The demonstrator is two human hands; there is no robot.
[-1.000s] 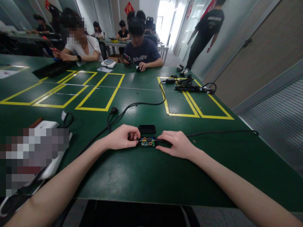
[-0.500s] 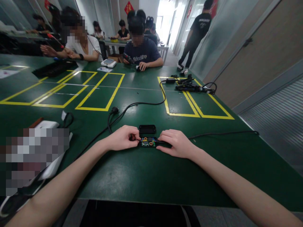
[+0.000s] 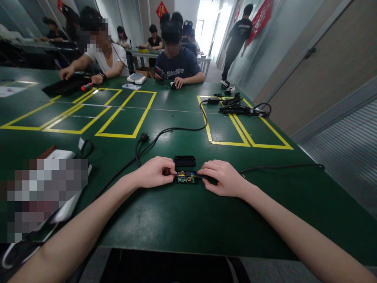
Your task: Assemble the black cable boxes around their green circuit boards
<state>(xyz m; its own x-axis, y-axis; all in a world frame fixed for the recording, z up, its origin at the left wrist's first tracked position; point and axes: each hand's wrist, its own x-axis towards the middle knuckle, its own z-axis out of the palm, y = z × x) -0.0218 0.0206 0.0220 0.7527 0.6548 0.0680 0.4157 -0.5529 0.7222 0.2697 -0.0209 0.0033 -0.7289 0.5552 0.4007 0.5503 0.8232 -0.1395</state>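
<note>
On the table in front of me lies an opened black power adapter, its green circuit board with copper coils and small parts facing up. My left hand is closed in a pinch at the adapter's left end; what lies between the fingertips is mostly hidden. At the opposite end, my right hand has its fingers closed on a black cable where it meets the housing. Just beyond the board sits the separate black cover, untouched by either hand.
Another black cable with a plug curves across the green table. Bundled black cords lie at the far right among yellow tape outlines. A partly blurred white item stands at left. Two people sit opposite; another walks behind.
My right hand has shifted slightly right along the cable, its thumb drawing away from the board. My left hand keeps its pinch. Across the table, a person has lowered a red-handled tool onto the table.
</note>
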